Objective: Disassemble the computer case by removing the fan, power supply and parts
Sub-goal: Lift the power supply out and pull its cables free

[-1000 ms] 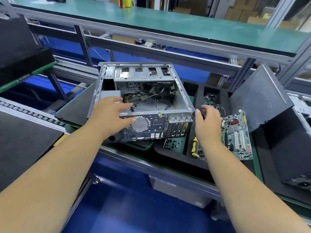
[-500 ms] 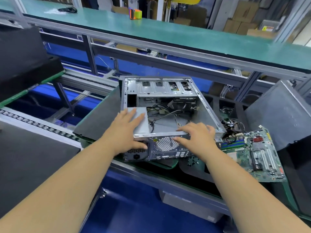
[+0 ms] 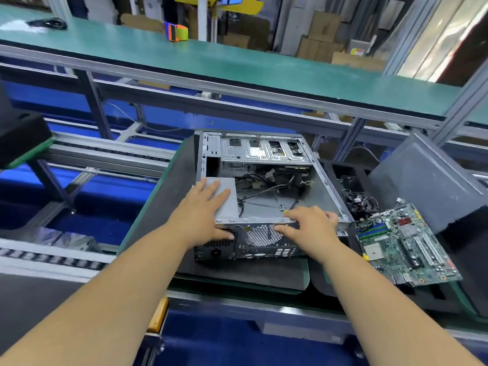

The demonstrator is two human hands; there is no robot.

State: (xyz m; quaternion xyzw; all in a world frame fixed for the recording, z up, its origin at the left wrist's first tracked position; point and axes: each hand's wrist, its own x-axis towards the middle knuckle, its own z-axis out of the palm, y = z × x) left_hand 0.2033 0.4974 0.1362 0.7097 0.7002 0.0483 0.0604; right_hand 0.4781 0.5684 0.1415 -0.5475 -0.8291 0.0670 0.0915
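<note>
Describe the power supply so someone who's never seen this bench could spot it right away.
Find the open computer case lying on the dark mat, in the middle of the conveyor bench. In its near left corner sits the power supply, a plain grey metal box under the left hand. Unlike the bare case floor and loose black cables beside it, it is a closed, smooth-topped block.

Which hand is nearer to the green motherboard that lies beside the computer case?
The right hand. It rests on the near rim of the computer case, toward the motherboard side. The left hand lies on the grey power supply, at the case's far side from the board.
</note>
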